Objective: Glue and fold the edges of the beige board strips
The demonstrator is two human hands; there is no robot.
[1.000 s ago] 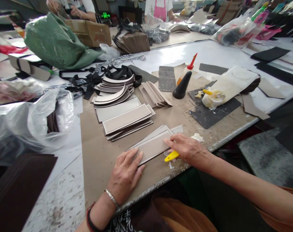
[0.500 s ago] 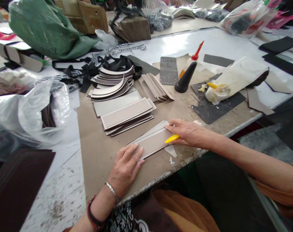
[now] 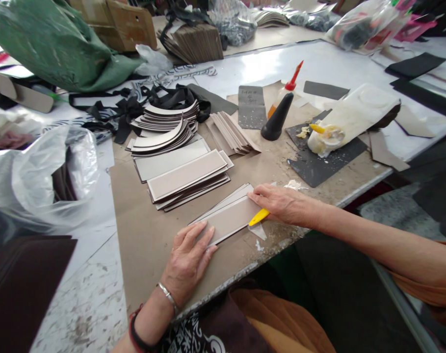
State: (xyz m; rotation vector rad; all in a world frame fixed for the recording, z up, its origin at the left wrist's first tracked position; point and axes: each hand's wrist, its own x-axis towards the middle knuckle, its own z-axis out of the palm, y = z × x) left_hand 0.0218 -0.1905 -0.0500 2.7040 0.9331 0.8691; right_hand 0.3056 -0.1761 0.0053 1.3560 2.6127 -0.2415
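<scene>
A pale beige rectangular strip (image 3: 230,220) lies at a slant on the brown work board (image 3: 145,264), partly over other strips (image 3: 223,205). My left hand (image 3: 188,257) rests with outstretched fingers on the strip's near left end. At its right end, my right hand (image 3: 277,202) is closed round a yellow-handled glue spreader (image 3: 259,217), its thumb and forefinger at the strip's corner. The spreader's pale, fan-shaped tip (image 3: 258,231) points down beside the strip's near edge. Just behind lies a stack of similar strips (image 3: 188,174).
Curved pieces (image 3: 164,130) and fanned strips (image 3: 233,132) lie farther back. A black cone (image 3: 277,117) stands before a red-tipped bottle (image 3: 292,81). To the right, a white glue container (image 3: 358,117) lies on a dark sheet (image 3: 326,169). Plastic bags (image 3: 42,171) crowd the left.
The yellow spreader has tilted, its handle now slanting down more steeply toward the strip's near edge. My left hand stays flat on the strip. The whole view has shifted slightly.
</scene>
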